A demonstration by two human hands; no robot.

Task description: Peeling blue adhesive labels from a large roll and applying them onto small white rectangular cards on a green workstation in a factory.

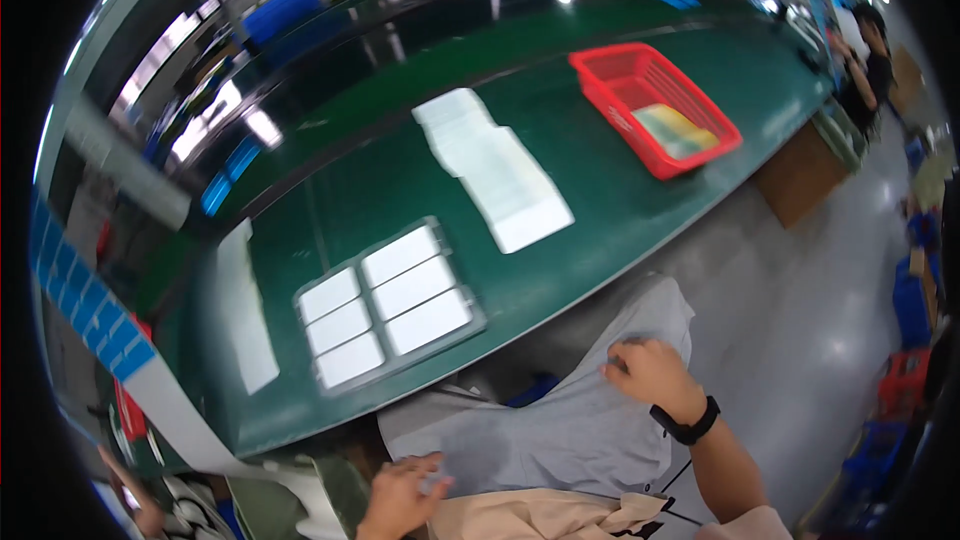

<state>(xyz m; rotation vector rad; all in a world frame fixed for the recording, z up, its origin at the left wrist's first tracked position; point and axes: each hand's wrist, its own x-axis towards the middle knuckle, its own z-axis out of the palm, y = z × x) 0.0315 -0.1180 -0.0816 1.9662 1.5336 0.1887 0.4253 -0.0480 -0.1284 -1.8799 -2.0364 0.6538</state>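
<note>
Head view: our left hand (405, 492) has its grip wide; our right hand (650, 372) curls over our trousers (590, 430), how narrow we cannot tell; a tray (391, 361) lies by the counter's (620, 210) near edge.

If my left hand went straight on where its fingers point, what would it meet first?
Probably the grey trousers: your left hand points rightward across them, though depth is unclear, so it might pass just above.
</note>
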